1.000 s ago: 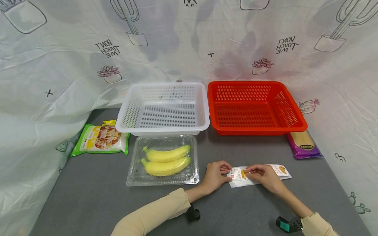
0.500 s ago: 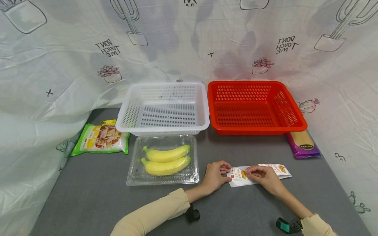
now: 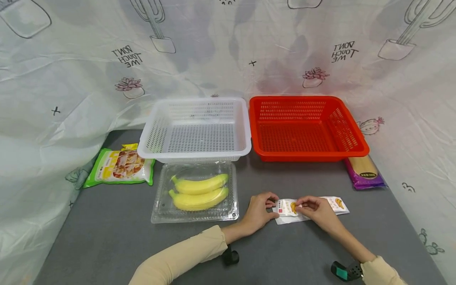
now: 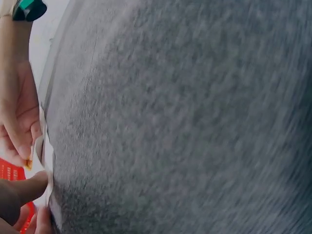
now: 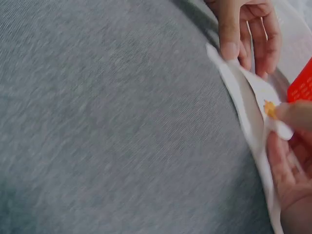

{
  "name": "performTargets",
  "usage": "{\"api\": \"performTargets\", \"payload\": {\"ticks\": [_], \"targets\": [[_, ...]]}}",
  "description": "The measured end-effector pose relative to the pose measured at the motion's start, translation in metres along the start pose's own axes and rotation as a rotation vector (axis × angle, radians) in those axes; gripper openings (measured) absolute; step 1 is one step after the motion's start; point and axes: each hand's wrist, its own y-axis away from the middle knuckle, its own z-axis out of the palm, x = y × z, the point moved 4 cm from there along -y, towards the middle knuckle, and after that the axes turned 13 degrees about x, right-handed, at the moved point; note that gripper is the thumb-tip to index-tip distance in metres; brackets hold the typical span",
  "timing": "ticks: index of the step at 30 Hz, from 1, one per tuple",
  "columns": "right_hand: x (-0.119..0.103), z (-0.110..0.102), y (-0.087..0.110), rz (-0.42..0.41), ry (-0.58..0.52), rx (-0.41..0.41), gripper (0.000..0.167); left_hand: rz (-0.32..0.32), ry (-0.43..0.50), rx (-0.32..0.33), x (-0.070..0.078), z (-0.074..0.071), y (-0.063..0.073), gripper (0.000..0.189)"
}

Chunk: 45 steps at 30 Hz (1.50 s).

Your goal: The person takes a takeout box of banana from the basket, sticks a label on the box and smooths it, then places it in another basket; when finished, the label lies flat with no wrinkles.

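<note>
A white strip of banana-printed labels [image 3: 338, 202] lies on the grey table in the head view. My left hand [image 3: 259, 209] pinches its left end between thumb and fingers. With thumb and index finger, my right hand [image 3: 318, 210] pinches one banana label [image 3: 284, 206] near the strip's middle. In the right wrist view this label [image 5: 261, 90] curves up, partly off the white backing [image 5: 237, 95]. Left of my left hand stands a clear plastic box [image 3: 194, 218] with two yellow bananas [image 3: 199, 198] inside, its lid down.
A white basket [image 3: 194, 155] and a red basket [image 3: 313, 154] stand side by side at the back. A green-edged food bag [image 3: 121, 166] lies at the left, a purple packet [image 3: 364, 174] at the right. Behind everything hangs a printed white curtain [image 3: 213, 59].
The label's left part has risen from the backing, baring a white strip along the front edge. Both hands keep nearly the same place; the head view has shifted slightly.
</note>
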Motion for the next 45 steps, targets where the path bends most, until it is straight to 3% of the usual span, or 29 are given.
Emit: {"api": "performTargets", "payload": {"ticks": [3, 6, 10, 14, 17, 23, 30, 41, 45], "targets": [[-0.005, 0.002, -0.003, -0.001, 0.041, 0.014, 0.012, 0.015, 0.028, 0.05, 0.0, -0.003, 0.001, 0.042], [-0.009, 0.004, -0.005, -0.024, 0.074, 0.023, 0.012, -0.004, 0.123, 0.095, -0.002, -0.006, 0.003, 0.043], [-0.011, 0.008, -0.005, -0.043, 0.143, 0.027, 0.013, -0.052, 0.208, 0.084, -0.006, -0.005, 0.003, 0.044], [-0.012, 0.011, -0.006, -0.057, 0.211, 0.034, 0.015, -0.085, 0.163, 0.055, -0.008, -0.005, 0.002, 0.046], [-0.013, 0.013, -0.007, -0.08, 0.228, 0.033, 0.017, -0.062, 0.09, 0.058, -0.008, -0.005, 0.001, 0.052], [-0.012, 0.013, -0.005, -0.096, 0.124, 0.013, 0.016, -0.032, 0.005, 0.068, -0.004, -0.007, 0.0, 0.063], [-0.007, 0.013, -0.004, -0.089, 0.043, -0.011, 0.013, -0.022, -0.013, 0.067, 0.0, -0.009, 0.0, 0.06], [0.0, 0.011, -0.003, -0.178, -0.033, -0.04, 0.016, -0.011, -0.015, 0.043, 0.0, -0.01, 0.001, 0.057], [0.002, 0.009, -0.004, -0.187, -0.112, -0.091, 0.017, -0.019, -0.008, 0.036, 0.0, -0.009, 0.001, 0.054]]}}
